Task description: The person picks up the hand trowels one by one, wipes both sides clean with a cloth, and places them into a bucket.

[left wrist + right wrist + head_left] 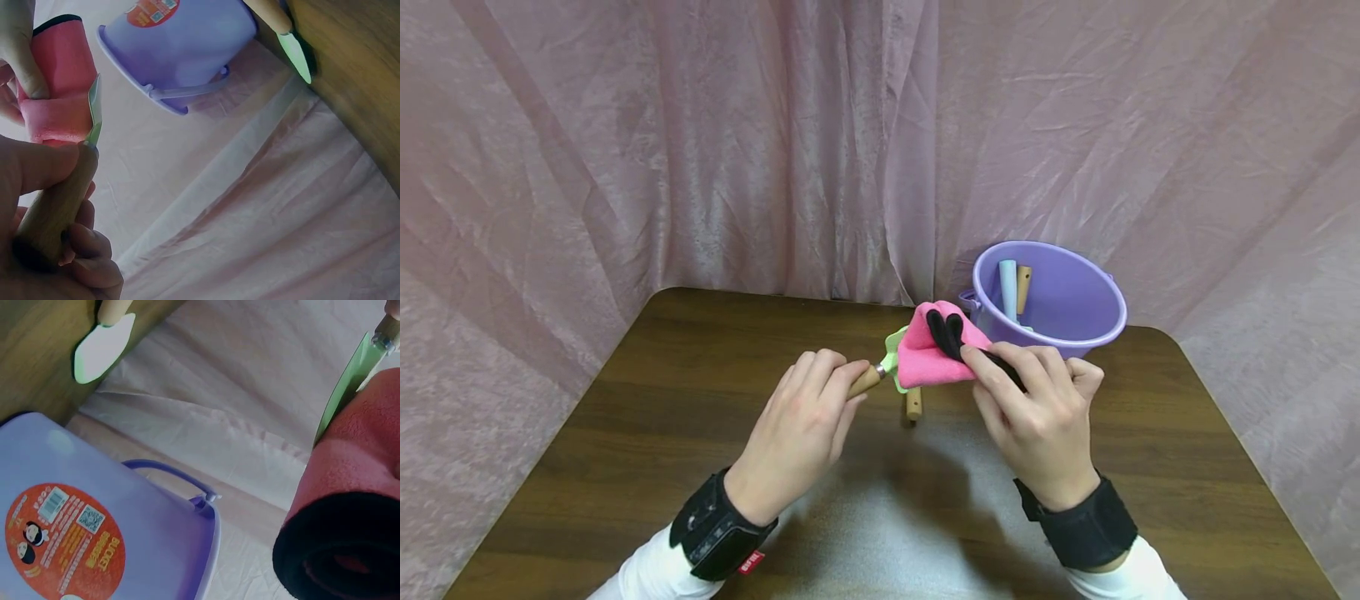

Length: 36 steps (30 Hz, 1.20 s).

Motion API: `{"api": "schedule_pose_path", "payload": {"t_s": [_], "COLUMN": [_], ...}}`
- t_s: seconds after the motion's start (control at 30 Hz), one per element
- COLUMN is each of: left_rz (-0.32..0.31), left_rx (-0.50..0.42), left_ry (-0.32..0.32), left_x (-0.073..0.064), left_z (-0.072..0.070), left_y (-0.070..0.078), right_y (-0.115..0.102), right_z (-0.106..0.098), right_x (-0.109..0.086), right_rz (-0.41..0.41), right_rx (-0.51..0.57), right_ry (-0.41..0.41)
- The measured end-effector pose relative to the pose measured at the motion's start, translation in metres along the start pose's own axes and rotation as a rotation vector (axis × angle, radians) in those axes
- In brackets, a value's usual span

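Note:
My left hand [808, 417] grips the wooden handle [59, 212] of a small garden trowel with a light green blade [347, 387]. In my right hand [1037, 408] is a folded pink cloth [925, 358] with black edging [300, 515], pinched between thumb and fingers. The cloth lies against the trowel's blade and hides part of it in the head view. Both hands hold these things above the table, close together. A second wooden-handled trowel [913, 404] lies on the table beyond them, its pale green blade [295, 57] showing in the wrist views.
A purple bucket [1082, 292] stands at the back right of the brown wooden table [715, 358], with a light blue handle [1008, 287] and a wooden handle [1024, 287] inside it. An orange label [65, 544] is on its side. Pink curtains [797, 167] hang behind the table.

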<state>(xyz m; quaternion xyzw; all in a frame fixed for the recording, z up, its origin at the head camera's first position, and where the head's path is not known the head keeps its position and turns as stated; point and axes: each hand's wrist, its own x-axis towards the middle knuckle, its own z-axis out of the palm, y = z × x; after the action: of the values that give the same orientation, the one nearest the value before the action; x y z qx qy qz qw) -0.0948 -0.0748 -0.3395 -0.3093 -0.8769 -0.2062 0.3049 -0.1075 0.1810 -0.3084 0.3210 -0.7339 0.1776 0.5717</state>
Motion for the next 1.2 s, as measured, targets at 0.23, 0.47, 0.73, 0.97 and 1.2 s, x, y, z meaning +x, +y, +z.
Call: {"api": "schedule_pose_path", "payload": {"t_s": [0.23,0.47,0.73,0.97,1.2], "left_rz": [-0.011,-0.015,-0.015,-0.016,-0.019], "left_rx": [0.001,0.005,0.013,0.011,0.009], "left_ry": [0.021,0.042,0.063,0.07,0.058], "left_x": [0.0,0.0,0.001,0.002,0.002], "left_z": [-0.001,-0.002,-0.003,-0.002,-0.002], "left_y": [-0.003,-0.005,-0.007,-0.007,-0.006], "right_y": [0.006,0.014,0.021,0.021,0.014], "right_z": [-0.001,-0.002,-0.003,-0.003,-0.001], "right_x": [-0.001,-0.004,-0.005,-0.005,-0.004], "right_rz": [0.061,0.093,0.09,0.079,0.048], "right_rx": [-0.055,-0.093,-0.152,-0.164,-0.126], "right_ry": [-0.001,-0.033,-0.044,-0.038,-0.039]}}
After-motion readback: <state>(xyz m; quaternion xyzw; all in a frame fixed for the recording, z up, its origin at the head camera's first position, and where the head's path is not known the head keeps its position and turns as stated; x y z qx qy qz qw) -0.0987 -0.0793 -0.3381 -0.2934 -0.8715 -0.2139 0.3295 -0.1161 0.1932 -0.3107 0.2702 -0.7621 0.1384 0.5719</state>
